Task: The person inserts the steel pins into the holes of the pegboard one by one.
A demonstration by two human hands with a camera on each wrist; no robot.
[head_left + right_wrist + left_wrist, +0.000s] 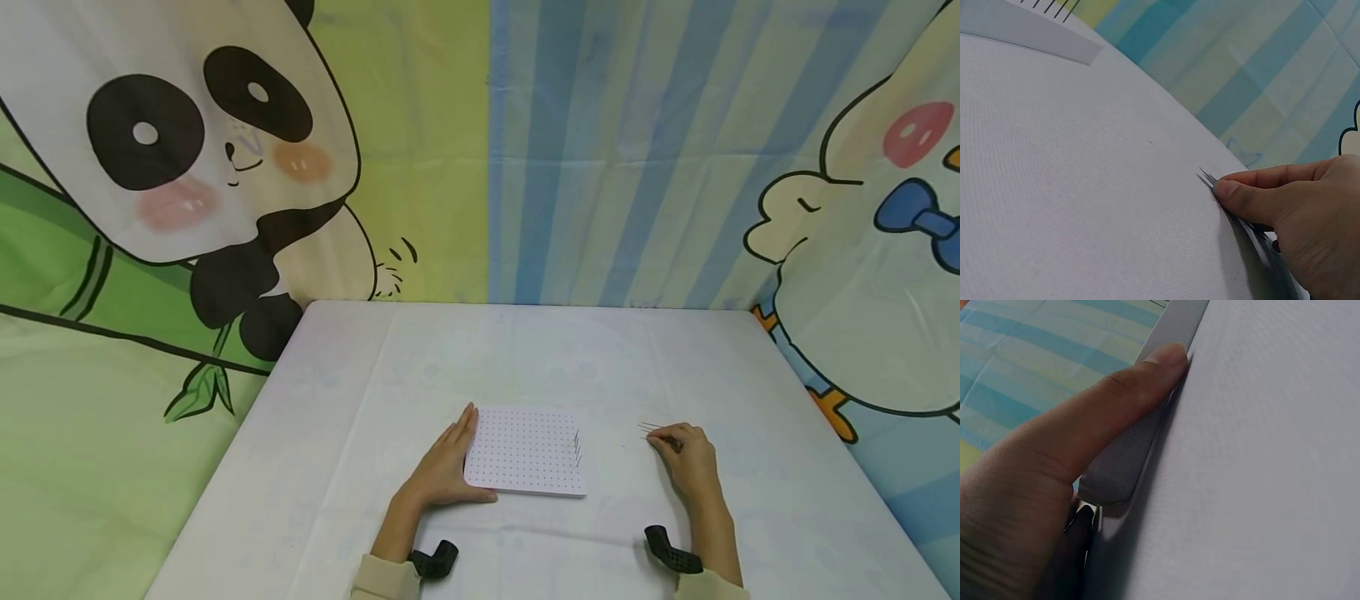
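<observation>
A bench (525, 358) covered in a plain white cloth filled the lower half of the head view, its far edge meeting hanging cartoon fabric. On the left the fabric showed a panda (187, 142) with bamboo on green and yellow; behind the middle ran blue and pale stripes (600, 150); on the right was a white duck-like figure with a blue bow tie (918, 217). Near the front centre of the bench lay a flat white square pegboard (525, 450) dotted with rows of small holes, and a few thin pins (577, 444) stood upright along its right edge. The left hand (447, 467) lay with fingers straight and together against the pegboard's left edge, thumb along the near edge; the left wrist view showed the thumb (1116, 400) pressed to the board's side. The right hand (686, 458) rested on the cloth to the right of the pegboard, well apart from it, its thumb and fingers pinching a small bundle of thin needles (1208, 178) whose tips pointed left and lay low against the cloth. Black wrist mounts (435, 560) showed at both cuffs.
</observation>
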